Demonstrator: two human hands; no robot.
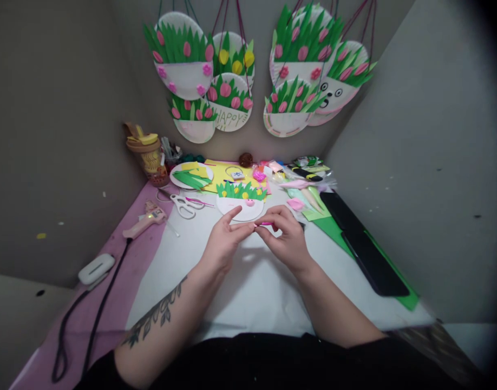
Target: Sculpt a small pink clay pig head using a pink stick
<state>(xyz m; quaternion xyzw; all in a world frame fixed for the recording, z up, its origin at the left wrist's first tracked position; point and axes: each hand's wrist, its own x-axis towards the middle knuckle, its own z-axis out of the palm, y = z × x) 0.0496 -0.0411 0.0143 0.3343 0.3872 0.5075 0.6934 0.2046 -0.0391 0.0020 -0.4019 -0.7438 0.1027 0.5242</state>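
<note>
Through the head camera I have both hands meeting above the white sheet (171,271), just on the near side of the half plate (232,209). The right hand (287,236) has thumb and forefinger drawn together on a small pink piece (267,223); its other fingers curl loosely. The left hand (227,241) is more relaxed: thumb raised well away from the fingers, forefinger stretched out so that its tip meets the right fingertips at the piece's left end. Whether that fingertip bears anything of its own is too small for me to tell (the blur doesn't help).

The half plate lies flat, with green paper grass and yellow flowers along its far edge and a round pink bit (250,202) near its right side. Right of it sits a pink lump (296,204); to the left are the scissors (185,207) and, nearer, the glue gun (148,222), both out of hand.

I judge the step in hand to be shaping or handling the pink piece between the fingertips, clear of the plate. As I read it, the next move calls for a light, steady pinch from the right and the left forefinger kept close as a support, since so small a piece could easily squash or drop.
</note>
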